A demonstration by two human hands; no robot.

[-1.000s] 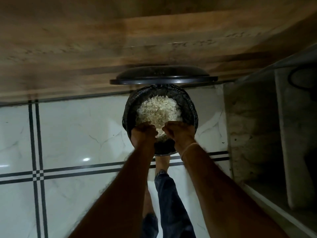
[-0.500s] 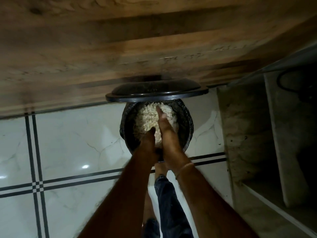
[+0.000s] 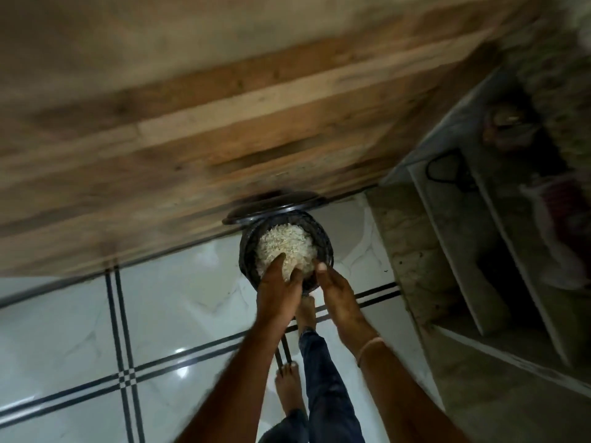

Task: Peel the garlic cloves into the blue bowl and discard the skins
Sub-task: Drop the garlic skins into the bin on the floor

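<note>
Parted now above the bin (image 3: 326,247), left hand (image 3: 278,284) and right hand (image 3: 335,295) show released grips; skins (image 3: 284,241) look featherlight, clingy, best scooped underneath.

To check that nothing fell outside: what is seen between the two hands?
In the head view, the gap between the left hand and the right hand shows the near edge of the black bin and, below it, the person's bare foot.
</note>
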